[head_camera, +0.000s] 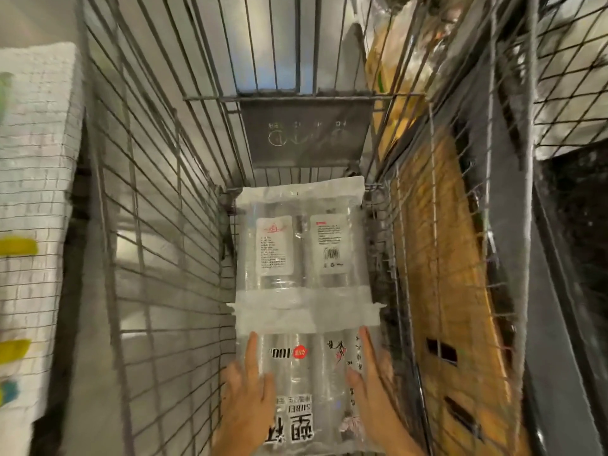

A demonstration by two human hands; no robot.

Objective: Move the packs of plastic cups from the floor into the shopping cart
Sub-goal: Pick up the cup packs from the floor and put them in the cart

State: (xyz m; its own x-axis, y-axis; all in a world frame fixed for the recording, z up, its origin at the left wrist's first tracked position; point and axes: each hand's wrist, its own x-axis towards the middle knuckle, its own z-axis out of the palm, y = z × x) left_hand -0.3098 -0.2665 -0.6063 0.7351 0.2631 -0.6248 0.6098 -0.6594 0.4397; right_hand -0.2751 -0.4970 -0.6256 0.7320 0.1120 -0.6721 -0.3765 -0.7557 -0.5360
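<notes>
two packs of cups lie end to end on the bottom of the cart point(158, 199). the far pack point(302, 245) lies flat at the front end, labels and barcode up, below the dark flap point(306, 133). the near pack point(306, 370) meets it at their white sealed ends; whether these overlap or only touch i cannot tell. the left hand point(245, 399) lies on the near pack's left side and the right hand point(371, 396) on its right side. both are wide, fingers straight and pointing forward, thumbs on the clear wrap. neither curls round anything. they look to be setting the pack down or pressing it square, so this pack seems all but placed. at least two packs are in, then. no packs on the floor show here, so i cannot tell how many are left. outside the wire, a brown board point(437, 258) runs along the right and a white stack point(36, 159) stands on the left. the likely next move is to lift off and reach for another pack, if any waits.
</notes>
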